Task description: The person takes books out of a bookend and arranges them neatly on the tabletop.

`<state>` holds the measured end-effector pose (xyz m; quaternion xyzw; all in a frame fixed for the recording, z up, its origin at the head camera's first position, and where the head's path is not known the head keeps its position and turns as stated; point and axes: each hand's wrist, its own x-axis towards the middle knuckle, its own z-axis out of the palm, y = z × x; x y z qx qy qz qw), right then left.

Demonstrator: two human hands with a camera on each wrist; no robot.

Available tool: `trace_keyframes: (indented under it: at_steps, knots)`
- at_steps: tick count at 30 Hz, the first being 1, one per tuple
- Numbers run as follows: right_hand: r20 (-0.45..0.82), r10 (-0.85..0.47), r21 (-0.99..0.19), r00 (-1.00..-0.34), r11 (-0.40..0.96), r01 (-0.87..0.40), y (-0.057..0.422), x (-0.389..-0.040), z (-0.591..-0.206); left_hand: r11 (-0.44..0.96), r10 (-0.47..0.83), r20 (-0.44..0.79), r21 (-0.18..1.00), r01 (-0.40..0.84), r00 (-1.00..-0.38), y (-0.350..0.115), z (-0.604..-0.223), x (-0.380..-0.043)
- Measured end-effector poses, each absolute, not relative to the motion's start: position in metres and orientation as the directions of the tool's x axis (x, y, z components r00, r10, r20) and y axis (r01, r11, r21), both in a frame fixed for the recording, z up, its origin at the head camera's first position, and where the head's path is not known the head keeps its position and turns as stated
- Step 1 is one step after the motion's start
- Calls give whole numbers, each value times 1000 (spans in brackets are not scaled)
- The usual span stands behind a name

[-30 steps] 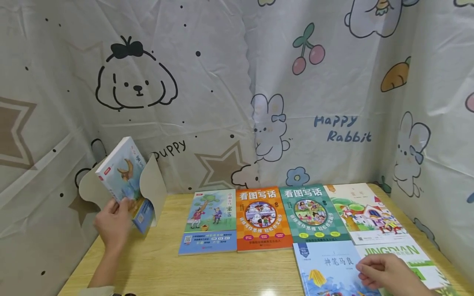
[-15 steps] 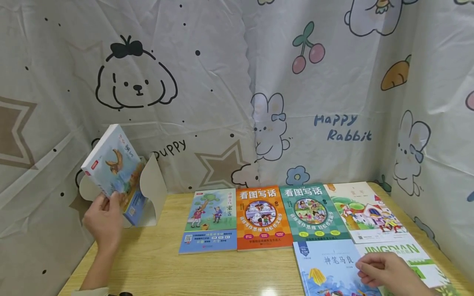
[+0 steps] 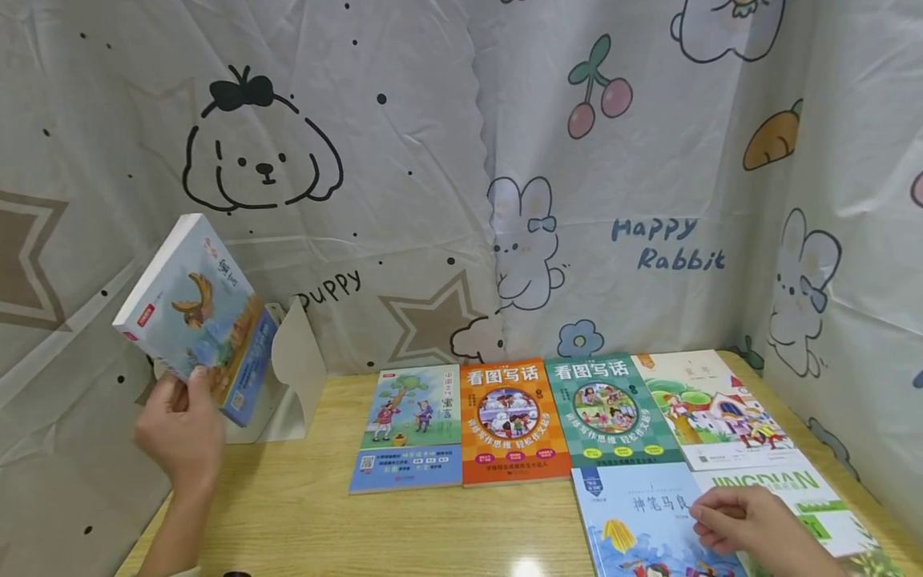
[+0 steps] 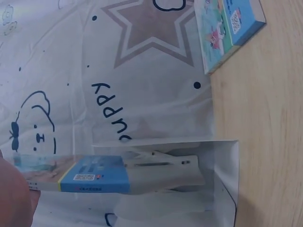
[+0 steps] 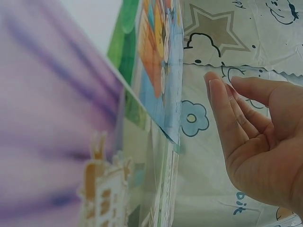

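Observation:
My left hand [image 3: 180,433] pinches a thick light-blue book [image 3: 198,312] by its lower spine side, tilted, at the left. Its cover shows a bird and a blue band along the bottom. Behind and right of it stands a white book holder [image 3: 297,373]. In the left wrist view the held book [image 4: 97,175] is close over the open holder [image 4: 226,156], its lower end overlapping the upright part inside. My right hand [image 3: 757,529] hovers with relaxed fingers over a blue book [image 3: 638,513] at the front right. The right wrist view shows nothing between that hand's [image 5: 265,137] fingers.
On the wooden table [image 3: 404,537] lie a green-and-blue fable book [image 3: 411,429], an orange book [image 3: 513,425], a teal book [image 3: 611,413], a cream book [image 3: 714,413] and a white-green book [image 3: 829,513]. Printed cloth [image 3: 404,200] walls the back and sides.
My left hand has moved left and up, lifting the thick book away from the white holder. The right hand has stayed in nearly the same place.

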<state>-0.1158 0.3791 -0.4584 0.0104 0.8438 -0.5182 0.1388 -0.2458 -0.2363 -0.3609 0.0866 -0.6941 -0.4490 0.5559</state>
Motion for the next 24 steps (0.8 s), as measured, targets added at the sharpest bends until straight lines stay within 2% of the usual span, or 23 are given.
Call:
trace_keyframes:
  at_steps: [12,24]
  knots:
    - [-232,-142,-883,-962,445,147,380,-115,-458,566,-640,698,711,417,-321,-229,-344,-235]
    - [-228,-146,-887,-963,439,143,380,-115,-457,532,-609,717,686,497,-338,-214,-333,-226]
